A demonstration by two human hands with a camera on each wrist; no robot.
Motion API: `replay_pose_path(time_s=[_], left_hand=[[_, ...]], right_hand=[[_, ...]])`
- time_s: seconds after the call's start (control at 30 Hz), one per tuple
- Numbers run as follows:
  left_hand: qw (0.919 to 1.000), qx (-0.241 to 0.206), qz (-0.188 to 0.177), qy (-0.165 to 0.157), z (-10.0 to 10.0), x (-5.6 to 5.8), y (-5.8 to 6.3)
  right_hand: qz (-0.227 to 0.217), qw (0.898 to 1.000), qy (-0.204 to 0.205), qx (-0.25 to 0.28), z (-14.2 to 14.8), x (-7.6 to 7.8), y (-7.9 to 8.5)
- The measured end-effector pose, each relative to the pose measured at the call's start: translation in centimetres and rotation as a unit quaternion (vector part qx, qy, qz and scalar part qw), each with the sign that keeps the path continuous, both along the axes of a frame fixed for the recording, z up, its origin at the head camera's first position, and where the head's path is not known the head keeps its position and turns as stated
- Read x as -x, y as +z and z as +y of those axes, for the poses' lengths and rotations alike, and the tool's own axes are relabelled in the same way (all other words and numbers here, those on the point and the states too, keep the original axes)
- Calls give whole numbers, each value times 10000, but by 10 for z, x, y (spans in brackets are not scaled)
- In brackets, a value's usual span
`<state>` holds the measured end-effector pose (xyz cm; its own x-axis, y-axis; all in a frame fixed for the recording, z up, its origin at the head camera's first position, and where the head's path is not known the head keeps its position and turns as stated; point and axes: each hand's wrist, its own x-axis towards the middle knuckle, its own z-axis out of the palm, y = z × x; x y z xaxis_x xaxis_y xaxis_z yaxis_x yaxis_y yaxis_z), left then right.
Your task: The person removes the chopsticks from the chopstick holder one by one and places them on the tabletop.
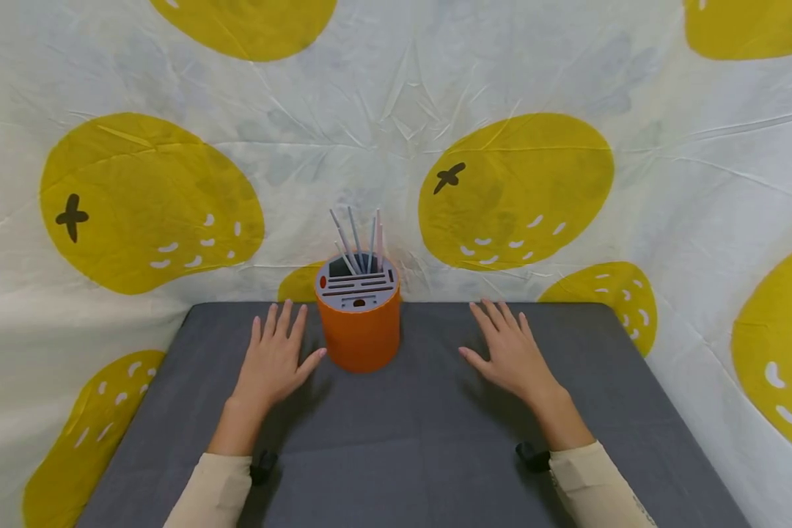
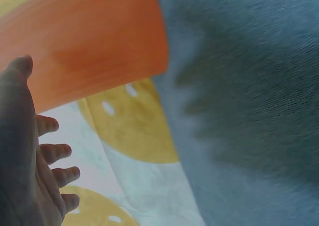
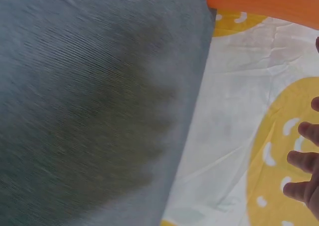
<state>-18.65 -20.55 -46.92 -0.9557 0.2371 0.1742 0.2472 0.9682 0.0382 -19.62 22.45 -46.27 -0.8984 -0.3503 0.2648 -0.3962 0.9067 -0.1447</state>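
An orange cylindrical holder (image 1: 359, 337) with a grey slotted top (image 1: 336, 297) stands upright toward the back of the dark table. Several thin pale sticks (image 1: 355, 231) lean out of the opening in that top. My left hand (image 1: 273, 359) is just left of the holder, palm down, fingers spread and straight, its thumb tip close to the orange side. On the other side, farther away, my right hand (image 1: 511, 352) is held palm down with its fingers extended. Both hands cast shadows on the cloth beneath them, and neither holds anything. In the left wrist view, the orange wall (image 2: 99, 46) fills the upper left.
A dark grey cloth (image 1: 396, 455) covers the table, whose back edge lies just behind the holder. White fabric with yellow fruit prints (image 1: 515, 191) hangs behind and along the sides. A small black device (image 1: 533, 456) sits at the right wrist, another (image 1: 262, 466) at the left.
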Motion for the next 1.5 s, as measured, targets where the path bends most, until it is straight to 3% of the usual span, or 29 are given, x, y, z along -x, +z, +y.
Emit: replay_pose_path(time_s=[0.23, 0.57, 0.73, 0.93, 1.37, 1.5], left_hand=[[9996, -173, 230, -82, 0, 5, 21], [9968, -247, 616, -454, 11, 10, 49], [9952, -295, 643, -669, 19, 16, 58], [9941, -308, 547, -888, 31, 23, 65], [9927, -224, 306, -1145, 48, 31, 65], [9924, -162, 251, -1195, 52, 33, 62]], right_hand=[[230, 9989, 412, 57, -7, 13, 27], [596, 9913, 1105, 403, -27, 33, 59], [59, 9908, 1088, 798, -41, 45, 69], [-752, 9809, 1081, 1434, -56, 56, 82], [-1355, 9683, 1033, 1828, -87, 91, 103], [-1534, 9573, 1019, 2230, -96, 100, 101]])
